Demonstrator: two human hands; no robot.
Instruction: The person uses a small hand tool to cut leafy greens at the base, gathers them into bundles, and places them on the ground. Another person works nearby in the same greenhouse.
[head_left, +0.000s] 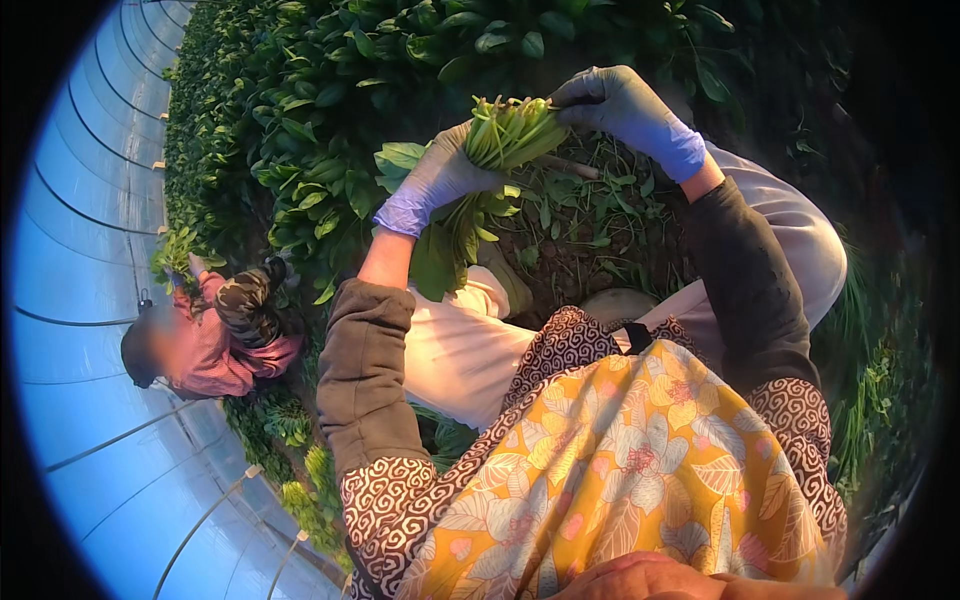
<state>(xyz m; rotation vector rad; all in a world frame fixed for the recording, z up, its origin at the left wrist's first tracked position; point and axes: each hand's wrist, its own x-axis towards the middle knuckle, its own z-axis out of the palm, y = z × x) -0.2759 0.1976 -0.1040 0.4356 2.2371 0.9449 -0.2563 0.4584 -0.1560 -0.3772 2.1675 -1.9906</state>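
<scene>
My left hand (459, 166), in a soiled bluish-purple glove, is closed around a bunch of leafy greens (514, 135) that look like spinach. The pale stems fan out above the fist with their ends up, and the broad leaves hang below it towards my knee. My right hand (626, 109), gloved alike, is at the right side of the stem ends. Its fingertips touch them or nearly so; whether they pinch a stem cannot be made out. Below the bunch, a brown stick or tool handle (571, 166) lies on the ground, partly hidden.
Dense rows of leafy plants (322, 90) grow ahead. Loose leaves and stems litter the soil (577, 255) between my legs. At the left, a co-worker (225, 330) crouches holding greens, near the film wall (82, 247) of a hoop greenhouse. Bunched greens (307, 487) lie behind on the left.
</scene>
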